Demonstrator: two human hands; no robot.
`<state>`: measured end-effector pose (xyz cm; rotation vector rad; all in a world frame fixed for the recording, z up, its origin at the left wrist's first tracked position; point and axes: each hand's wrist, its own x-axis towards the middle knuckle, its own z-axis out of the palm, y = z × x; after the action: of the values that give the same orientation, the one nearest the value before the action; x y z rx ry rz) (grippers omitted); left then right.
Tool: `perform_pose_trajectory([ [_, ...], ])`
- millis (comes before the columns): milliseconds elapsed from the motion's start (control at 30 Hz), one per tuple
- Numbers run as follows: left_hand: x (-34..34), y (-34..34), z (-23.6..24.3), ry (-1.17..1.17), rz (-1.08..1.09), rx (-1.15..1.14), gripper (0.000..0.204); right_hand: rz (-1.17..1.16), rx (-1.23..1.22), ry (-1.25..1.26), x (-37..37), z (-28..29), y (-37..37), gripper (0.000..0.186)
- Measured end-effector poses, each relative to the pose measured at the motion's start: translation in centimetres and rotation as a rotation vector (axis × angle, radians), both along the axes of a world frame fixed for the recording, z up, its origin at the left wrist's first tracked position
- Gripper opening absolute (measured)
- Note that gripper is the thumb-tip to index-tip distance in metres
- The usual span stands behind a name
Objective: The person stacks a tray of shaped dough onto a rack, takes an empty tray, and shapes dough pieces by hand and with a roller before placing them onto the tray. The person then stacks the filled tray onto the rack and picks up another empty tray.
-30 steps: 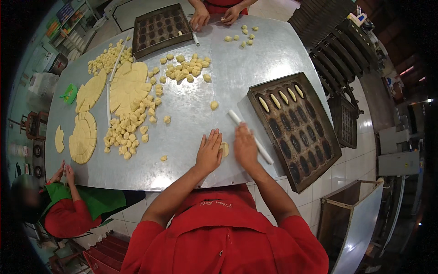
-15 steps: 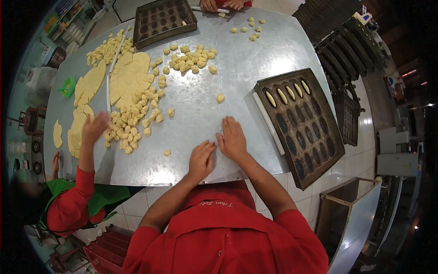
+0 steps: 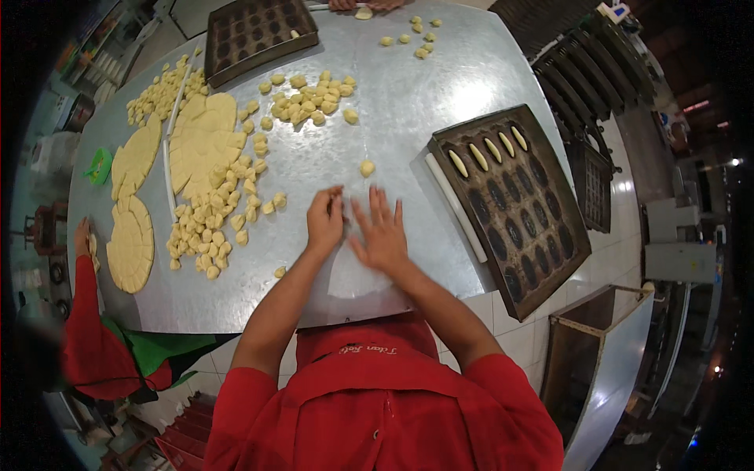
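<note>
Over the near middle of the metal table (image 3: 440,86), my left hand (image 3: 325,223) is held with its fingers curled in. Whatever it may hold is hidden. Close beside it on the right, my right hand (image 3: 382,238) is open, palm down with fingers spread and slightly blurred. Just beyond both hands lies a single dough ball (image 3: 367,168), touched by neither. To the right, a dark baking tray (image 3: 496,187) with oval hollows carries several pale dough strips (image 3: 492,150) in its far row. A white rod (image 3: 455,207) lies along the tray's left side.
Leftward lie a heap of dough pieces (image 3: 212,228), flattened dough sheets (image 3: 203,133), a long white rod (image 3: 168,169) and a green bowl (image 3: 99,166). Another tray (image 3: 259,39) stands far off. Co-workers' hands show at the left edge (image 3: 83,238) and far edge (image 3: 377,5).
My left hand has moved away from me and curled its fingers; my right hand has spread its fingers and shifted slightly left. The co-worker's raised arm at left has dropped to the table's left edge.
</note>
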<state>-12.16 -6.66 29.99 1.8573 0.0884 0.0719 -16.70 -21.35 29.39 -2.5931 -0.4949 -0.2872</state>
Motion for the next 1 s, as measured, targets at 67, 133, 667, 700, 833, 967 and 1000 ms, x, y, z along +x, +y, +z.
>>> perform_pose_trajectory([
  [67, 3.1, -0.9, -1.0, -0.186, -0.025, 0.136, 0.026, -0.186, -0.017, -0.147, 4.2, 0.8, -0.6, 0.067],
  [133, 4.3, -2.2, -0.9, -0.373, -0.058, 0.261, 0.030, -0.169, 0.112, -0.166, 6.0, 0.0, -2.9, 0.058],
  [667, 2.5, -2.0, -0.6, -0.559, -0.180, 0.535, 0.033, -0.254, 0.711, 0.109, 0.6, 3.2, -13.7, 0.014],
  [700, 1.2, -1.8, -0.3, -0.503, -0.147, 0.498, 0.031, -0.356, 0.619, 0.074, 0.9, 3.6, -16.3, 0.014],
  [833, -4.2, -1.3, -0.9, -0.525, -0.151, 0.509, 0.032, -0.519, 0.425, 0.092, 1.2, 2.1, -22.2, 0.014],
  [967, -8.4, -1.5, -0.1, -0.424, -0.106, 0.383, 0.030, -0.458, 0.197, 0.135, 1.7, -1.2, -23.0, 0.019],
  [1000, -9.2, -1.3, -0.1, -0.392, -0.085, 0.339, 0.029, -0.441, 0.200, 0.135, 1.8, -1.4, -23.0, 0.019],
])
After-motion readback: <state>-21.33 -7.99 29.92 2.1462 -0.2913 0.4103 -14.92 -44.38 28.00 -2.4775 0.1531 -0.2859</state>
